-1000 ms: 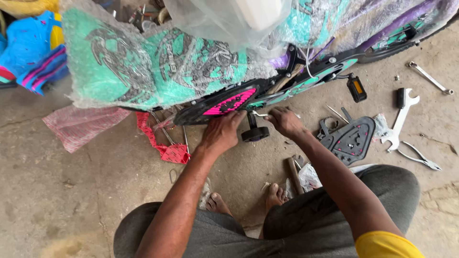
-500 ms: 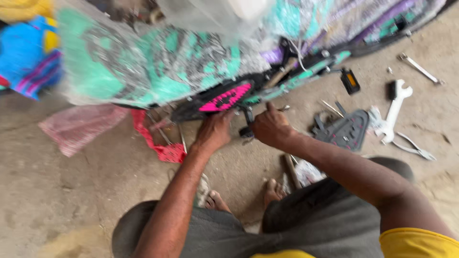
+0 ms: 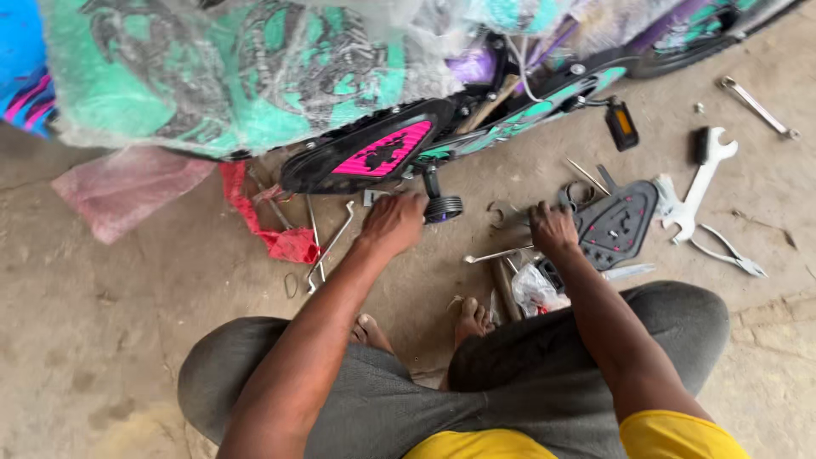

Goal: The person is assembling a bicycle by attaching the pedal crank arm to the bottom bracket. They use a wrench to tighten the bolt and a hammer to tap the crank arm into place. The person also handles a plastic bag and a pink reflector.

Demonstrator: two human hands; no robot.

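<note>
The person squats on the concrete floor, bare feet tucked between the knees, facing a small bicycle lying on its side and still wrapped in clear plastic over green and purple paint.

The left hand sits at about twelve o'clock from the knees, fingers curled down by the black pedal that hangs under the black chain guard with a pink panel. The knuckles hide the fingertips, so whether that grip is actually closed on anything I cannot tell; it is just beside the pedal, perhaps touching it.

The right hand is lower, toward two o'clock, resting knuckles-up at the left edge of a black triangular plate on the floor. Its fingers are bent under and out of sight, so I cannot tell whether this grip is open or closed. A thin silver rod lies just at its nine o'clock side, near but seemingly not in the hand.

Further toward three o'clock lie a flat silver spanner and a pair of pliers, touching or nearly so. A second wrench lies well apart at one o'clock. A red rag and a bent wire stay lie at ten o'clock of the left hand, with pink bubble wrap beyond.
</note>
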